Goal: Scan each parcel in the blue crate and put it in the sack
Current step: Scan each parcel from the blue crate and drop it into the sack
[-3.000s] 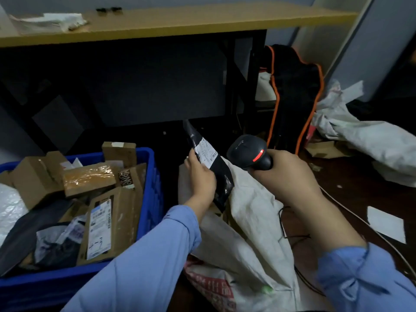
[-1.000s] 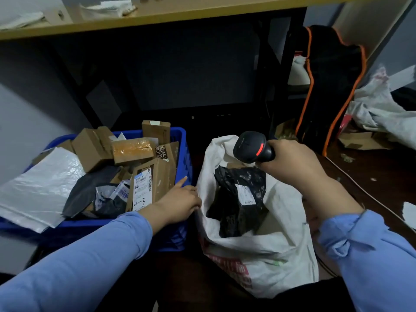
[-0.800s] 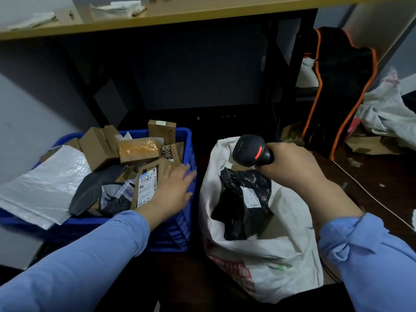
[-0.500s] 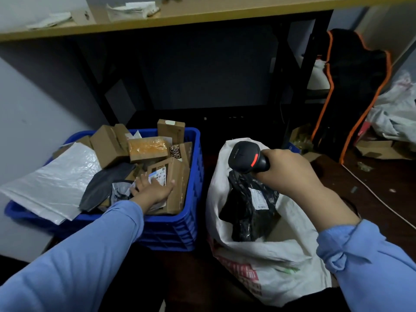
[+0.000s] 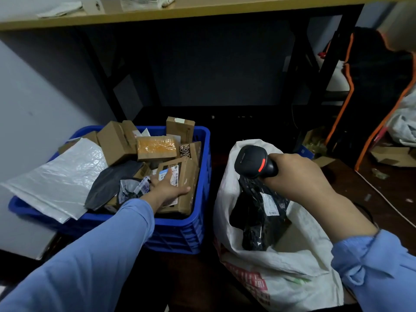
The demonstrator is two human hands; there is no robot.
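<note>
The blue crate (image 5: 193, 221) at the left holds several cardboard parcels and plastic mailers. My left hand (image 5: 167, 188) lies inside it with fingers spread on the label of a flat brown parcel (image 5: 188, 176), the thumb stretched along its lower part. I cannot see a closed grip on it. To the right, my right hand (image 5: 292, 174) is shut on a black barcode scanner (image 5: 252, 162), held over the mouth of the white woven sack (image 5: 281, 273). A black plastic parcel (image 5: 254, 212) with a white label lies inside the sack.
A crinkled white mailer (image 5: 58, 174) hangs over the crate's left rim beside a dark grey mailer (image 5: 110, 181) and a tape-wrapped box (image 5: 156, 147). A yellow tabletop (image 5: 202, 10) runs overhead. A black-and-orange bag (image 5: 378, 86), cardboard scraps (image 5: 394, 154) and a cable (image 5: 378, 192) are at the right.
My left hand dropped the black parcel into the sack, crossed to the crate and settled on the flat brown parcel. The right hand kept the scanner over the sack.
</note>
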